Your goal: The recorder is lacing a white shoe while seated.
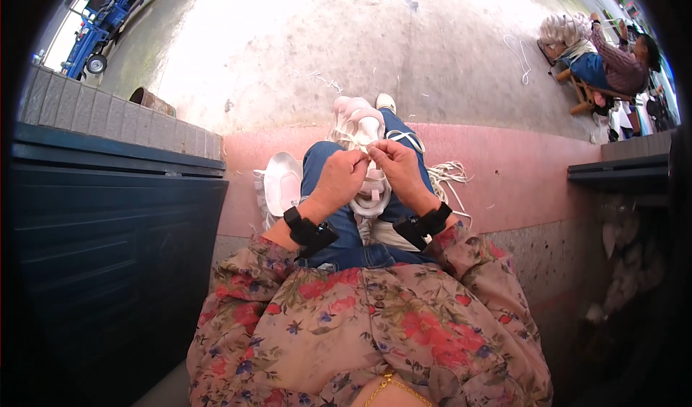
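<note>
Between my knees sits a pale pink and white sneaker [371, 204], its heel end toward me. Over its upper, my left hand [342, 181] and my right hand [401, 171] meet with thumbs and fingers pinched together. Both grip a thin white shoelace; my fingertips cover most of it. A loose loop of white lace [408, 139] runs out beyond my right hand across my jeans. Just past my hands, more pale pink shoes [355, 116] are bunched together.
A white shoe [282, 179] lies sole-up by my left leg. A heap of white laces [452, 178] is at my right. Dark blue door panels [108, 263] flank my left. At far right another person [613, 68] sits near a pile of shoes [564, 31].
</note>
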A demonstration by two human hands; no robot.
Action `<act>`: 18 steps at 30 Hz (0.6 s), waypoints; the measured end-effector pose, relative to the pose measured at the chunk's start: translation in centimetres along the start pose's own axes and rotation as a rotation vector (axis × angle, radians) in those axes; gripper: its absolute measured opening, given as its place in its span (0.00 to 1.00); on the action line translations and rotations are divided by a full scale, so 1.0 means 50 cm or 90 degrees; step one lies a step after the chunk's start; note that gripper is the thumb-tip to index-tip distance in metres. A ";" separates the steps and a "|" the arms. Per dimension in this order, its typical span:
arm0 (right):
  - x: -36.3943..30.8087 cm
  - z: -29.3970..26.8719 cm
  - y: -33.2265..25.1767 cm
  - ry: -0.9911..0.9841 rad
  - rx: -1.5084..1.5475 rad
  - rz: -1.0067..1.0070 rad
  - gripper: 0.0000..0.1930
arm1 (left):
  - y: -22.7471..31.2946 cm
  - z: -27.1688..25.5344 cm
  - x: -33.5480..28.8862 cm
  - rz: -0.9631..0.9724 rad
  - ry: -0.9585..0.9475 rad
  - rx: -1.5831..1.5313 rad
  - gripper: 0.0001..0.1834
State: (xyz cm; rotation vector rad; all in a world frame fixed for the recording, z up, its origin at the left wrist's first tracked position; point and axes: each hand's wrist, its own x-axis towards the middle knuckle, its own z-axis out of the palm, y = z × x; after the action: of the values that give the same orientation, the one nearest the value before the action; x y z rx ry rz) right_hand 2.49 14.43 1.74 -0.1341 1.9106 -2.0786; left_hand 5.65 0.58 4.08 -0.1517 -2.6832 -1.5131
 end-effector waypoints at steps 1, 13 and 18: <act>-0.001 0.003 0.003 0.002 0.001 0.002 0.09 | -0.005 -0.002 0.001 0.027 -0.003 0.041 0.07; -0.007 0.011 -0.011 0.058 -0.194 -0.143 0.09 | -0.016 -0.014 0.011 0.106 -0.007 0.167 0.07; 0.006 -0.051 -0.295 0.047 -0.003 -0.122 0.09 | -0.064 -0.096 0.045 -0.035 0.082 0.093 0.10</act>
State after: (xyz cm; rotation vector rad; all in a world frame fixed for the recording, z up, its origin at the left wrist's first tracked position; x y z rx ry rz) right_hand -0.92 17.65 15.95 -0.2543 2.0172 -2.2298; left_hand 3.07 -5.04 4.09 0.0258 -2.7015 -1.2866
